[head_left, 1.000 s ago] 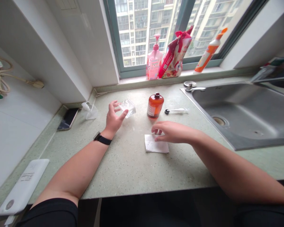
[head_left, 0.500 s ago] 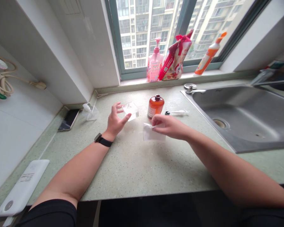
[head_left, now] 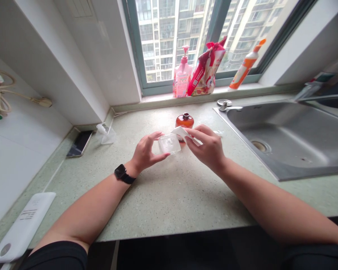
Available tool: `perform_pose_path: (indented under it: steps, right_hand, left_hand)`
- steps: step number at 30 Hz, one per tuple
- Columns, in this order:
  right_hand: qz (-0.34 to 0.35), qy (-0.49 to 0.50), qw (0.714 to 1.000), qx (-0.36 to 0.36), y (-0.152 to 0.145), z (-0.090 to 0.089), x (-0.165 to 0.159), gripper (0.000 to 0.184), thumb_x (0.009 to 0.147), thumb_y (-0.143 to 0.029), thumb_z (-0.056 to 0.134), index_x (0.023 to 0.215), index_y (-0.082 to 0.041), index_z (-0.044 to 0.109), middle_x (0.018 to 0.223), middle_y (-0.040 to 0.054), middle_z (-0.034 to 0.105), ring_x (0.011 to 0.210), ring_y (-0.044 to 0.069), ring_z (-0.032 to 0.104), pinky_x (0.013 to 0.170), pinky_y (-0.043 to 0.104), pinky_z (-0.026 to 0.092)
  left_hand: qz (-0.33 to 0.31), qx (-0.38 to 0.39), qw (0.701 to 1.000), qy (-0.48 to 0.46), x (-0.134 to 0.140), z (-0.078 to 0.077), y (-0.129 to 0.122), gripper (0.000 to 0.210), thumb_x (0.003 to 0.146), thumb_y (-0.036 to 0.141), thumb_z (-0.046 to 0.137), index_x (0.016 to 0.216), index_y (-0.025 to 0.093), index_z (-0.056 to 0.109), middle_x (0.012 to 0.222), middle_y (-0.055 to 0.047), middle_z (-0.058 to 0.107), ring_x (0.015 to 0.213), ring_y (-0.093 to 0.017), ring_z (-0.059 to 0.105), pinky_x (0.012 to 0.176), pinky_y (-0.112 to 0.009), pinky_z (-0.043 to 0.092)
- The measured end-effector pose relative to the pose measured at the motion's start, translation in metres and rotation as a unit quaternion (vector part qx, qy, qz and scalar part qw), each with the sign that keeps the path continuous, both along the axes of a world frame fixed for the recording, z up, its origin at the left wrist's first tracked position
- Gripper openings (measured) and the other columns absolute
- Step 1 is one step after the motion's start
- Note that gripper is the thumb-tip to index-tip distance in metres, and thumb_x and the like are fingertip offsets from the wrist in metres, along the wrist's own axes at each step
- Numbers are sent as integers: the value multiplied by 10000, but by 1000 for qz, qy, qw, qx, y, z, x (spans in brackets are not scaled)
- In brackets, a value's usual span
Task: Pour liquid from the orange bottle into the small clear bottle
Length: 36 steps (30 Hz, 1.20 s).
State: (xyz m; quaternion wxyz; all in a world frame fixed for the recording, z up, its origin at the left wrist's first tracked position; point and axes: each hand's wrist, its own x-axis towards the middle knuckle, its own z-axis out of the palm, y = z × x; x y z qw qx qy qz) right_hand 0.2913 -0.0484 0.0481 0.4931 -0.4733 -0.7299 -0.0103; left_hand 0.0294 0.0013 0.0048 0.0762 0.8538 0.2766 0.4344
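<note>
A clear, square-sided bottle (head_left: 169, 144) with a round opening is gripped between the thumb and fingers of my left hand (head_left: 145, 153), tilted just above the counter. My right hand (head_left: 210, 148) pinches a folded white tissue (head_left: 181, 132), its edge right beside the bottle's upper right corner; whether they touch I cannot tell. Behind them stands an amber bottle (head_left: 184, 120), uncapped, its lower part covered by the tissue and right hand. A clear dropper (head_left: 219, 133) lies behind my right hand, mostly hidden.
On the left are a crumpled clear plastic piece (head_left: 106, 135), a phone (head_left: 79, 144) and a long white device (head_left: 24, 227). A steel sink (head_left: 298, 138) lies to the right. A pink pump bottle (head_left: 182, 80), red bag (head_left: 207, 71) and orange-white bottle (head_left: 243, 69) line the windowsill.
My left hand has carried the clear bottle right and slightly nearer. My right hand has raised the tissue from the counter's middle up to the bottle, and the tissue now looks folded.
</note>
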Motion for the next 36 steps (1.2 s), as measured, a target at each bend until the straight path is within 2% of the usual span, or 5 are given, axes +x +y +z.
perform_pose_path:
  steps: [12,21,26,31,36]
  right_hand:
    - [111,-48,988,-93,1,-6,-2,297,1054,-400,558,1070,-317,842,1100,61,802,1053,264,722,961,477,576]
    - [152,43,971,-179,1,-4,-7,435,1064,-553,549,874,-245,792,871,48,735,814,204,673,782,375,535]
    - [171,70,957,-222,4,-4,-7,451,1051,-583,558,873,-233,780,886,44,715,813,190,649,801,362,516]
    - [186,115,931,-293,8,-5,-4,486,1014,-639,590,873,-213,777,896,58,724,827,198,652,778,360,510]
    - [203,216,865,-405,10,-6,-1,504,919,-700,697,950,-214,826,862,59,768,746,192,655,668,334,509]
  left_hand:
    - [-12,45,999,23,1,1,0,800,890,593,840,1506,265,450,1361,-146,736,1218,-319,758,1068,-539,624]
    - [-5,34,998,45,1,1,-1,743,870,606,850,1438,264,514,1339,-135,748,1233,-329,747,1093,-560,599]
    - [6,34,998,43,0,-1,-1,737,858,611,856,1412,276,503,1331,-129,749,1226,-330,745,1064,-559,607]
    - [9,48,998,28,1,-1,0,714,859,573,870,1379,272,485,1313,-120,761,1192,-312,754,1055,-539,601]
    - [19,44,998,33,2,0,1,702,848,591,869,1349,272,494,1292,-118,770,1174,-318,763,1057,-546,592]
